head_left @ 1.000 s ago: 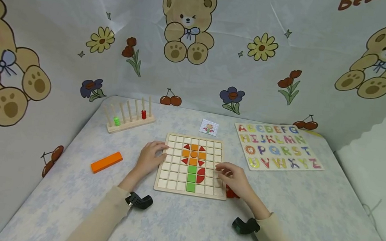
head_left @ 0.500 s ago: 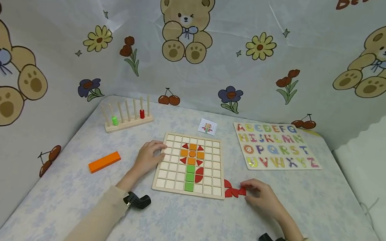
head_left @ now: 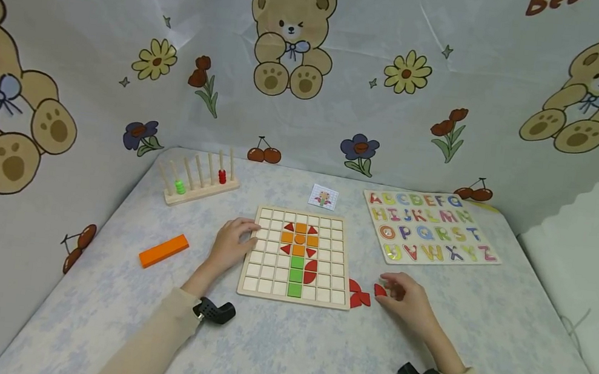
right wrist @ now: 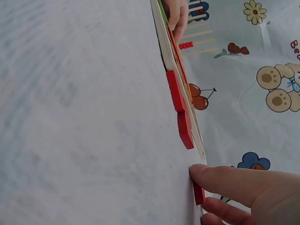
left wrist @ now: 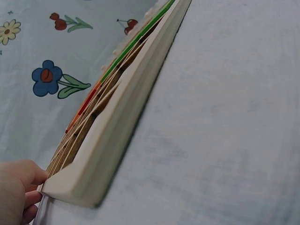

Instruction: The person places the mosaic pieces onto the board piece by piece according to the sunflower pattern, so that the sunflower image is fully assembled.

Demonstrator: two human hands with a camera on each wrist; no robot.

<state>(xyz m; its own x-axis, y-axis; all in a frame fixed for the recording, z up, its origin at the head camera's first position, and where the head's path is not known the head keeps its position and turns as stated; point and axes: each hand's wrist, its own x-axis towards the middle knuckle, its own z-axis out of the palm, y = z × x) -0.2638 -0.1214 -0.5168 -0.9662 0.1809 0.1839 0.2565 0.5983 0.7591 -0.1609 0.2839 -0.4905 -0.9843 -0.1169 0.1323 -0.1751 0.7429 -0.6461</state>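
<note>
A wooden grid board (head_left: 267, 286) lies on the table, holding orange, green and red pieces in its squares. My left hand (head_left: 230, 245) touches the board's left edge with its fingertips and thumb, the fingers loosely bent. To the right of the board, my right hand (head_left: 409, 300) pinches a red quarter-circle piece (head_left: 379, 290) between thumb and fingers. The right wrist view shows the thumb over this red piece (right wrist: 198, 193), with other fingers at its far side. Several more red pieces (head_left: 356, 298) lie against the board's lower right edge.
Behind the board lies a small pattern card (head_left: 323, 197). An alphabet board (head_left: 437, 255) rests at the back right. A peg rack with rings (head_left: 203, 192) stands at the back left, and an orange bar (head_left: 163, 251) lies in front of it.
My right hand has moved right, off the board, to the red pieces. One red piece in its fingers now sits apart from the others. The left hand stays at the board's edge.
</note>
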